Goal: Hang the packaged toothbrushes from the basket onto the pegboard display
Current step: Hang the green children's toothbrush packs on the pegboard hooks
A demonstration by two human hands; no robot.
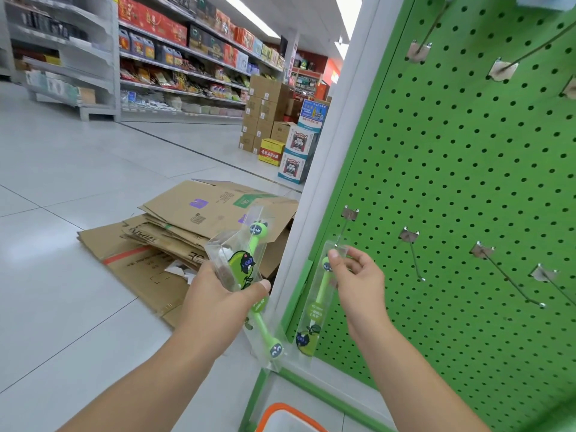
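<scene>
My left hand (218, 291) grips a small bunch of clear packets with green toothbrushes (249, 260) to the left of the display's white post. My right hand (358, 275) pinches the top of one more packaged green toothbrush (318, 300) and holds it upright against the green pegboard (467, 182). That packet's top edge sits at the tip of the leftmost lower metal hook (344, 229). The basket (290, 416) shows only as an orange rim at the bottom edge.
Several bare metal hooks (511, 279) stick out of the pegboard to the right and above. Flattened cardboard boxes (187, 229) lie on the tiled floor to the left. Stacked cartons (268, 113) and stocked shelves (187, 57) stand further back.
</scene>
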